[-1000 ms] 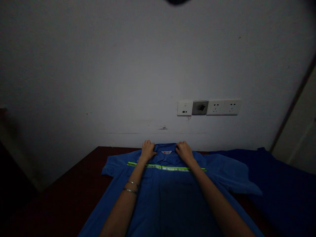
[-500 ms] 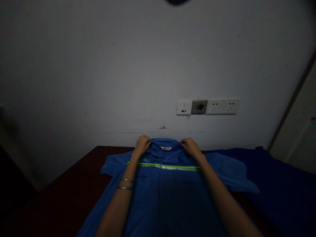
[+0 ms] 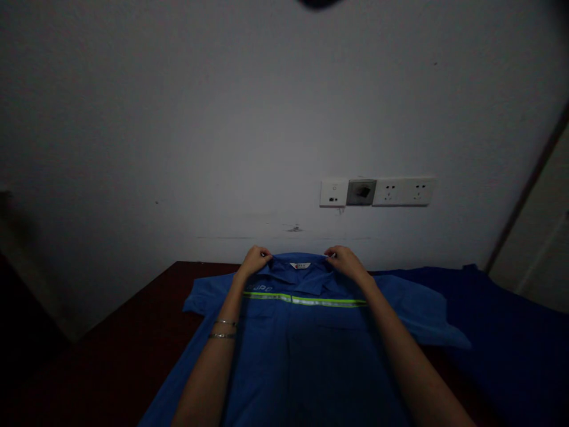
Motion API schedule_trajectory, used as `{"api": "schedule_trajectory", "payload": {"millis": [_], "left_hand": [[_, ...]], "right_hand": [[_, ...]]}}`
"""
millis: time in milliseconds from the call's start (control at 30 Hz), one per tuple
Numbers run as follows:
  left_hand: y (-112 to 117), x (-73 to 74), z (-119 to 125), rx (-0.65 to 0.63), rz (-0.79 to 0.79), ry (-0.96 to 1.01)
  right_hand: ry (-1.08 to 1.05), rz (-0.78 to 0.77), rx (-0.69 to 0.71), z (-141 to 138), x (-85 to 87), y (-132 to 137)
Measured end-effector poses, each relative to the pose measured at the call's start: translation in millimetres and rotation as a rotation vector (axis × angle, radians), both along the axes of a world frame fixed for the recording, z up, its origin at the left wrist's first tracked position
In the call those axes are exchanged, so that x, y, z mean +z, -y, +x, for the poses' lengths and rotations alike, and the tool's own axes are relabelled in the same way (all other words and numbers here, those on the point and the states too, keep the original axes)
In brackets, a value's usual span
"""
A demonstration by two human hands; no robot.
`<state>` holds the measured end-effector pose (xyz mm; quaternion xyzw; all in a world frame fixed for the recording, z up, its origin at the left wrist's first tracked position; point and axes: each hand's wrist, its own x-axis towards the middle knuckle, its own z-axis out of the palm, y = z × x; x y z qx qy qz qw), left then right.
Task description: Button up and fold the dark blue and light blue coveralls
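A blue short-sleeved work shirt (image 3: 311, 344) with a yellow-green reflective stripe across the chest lies flat, front up, on a dark red-brown table (image 3: 128, 344). Its collar points toward the wall and a small white label shows inside it. My left hand (image 3: 253, 261) pinches the left end of the collar. My right hand (image 3: 344, 261) pinches the right end. Two thin bangles sit on my left wrist.
A second dark blue garment (image 3: 502, 332) lies on the table to the right, partly under the shirt's sleeve. A white wall with a row of sockets and a switch (image 3: 376, 192) stands right behind the table. A door frame (image 3: 528, 196) rises at the right.
Both hands moved apart along the collar, from near its middle to its two ends. The collar now stands up a little, pulled taut between them.
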<state>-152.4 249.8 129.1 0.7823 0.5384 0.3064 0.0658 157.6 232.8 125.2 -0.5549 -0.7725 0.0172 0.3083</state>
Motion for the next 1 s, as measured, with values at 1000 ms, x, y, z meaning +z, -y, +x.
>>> {"api": "schedule_trajectory", "payload": {"millis": [1000], "left_hand": [[-0.2,20.3,21.4,0.029,-0.232,0.194]], "right_hand": [[-0.118,-0.131,0.146,-147.8,-28.2,43.7]]}}
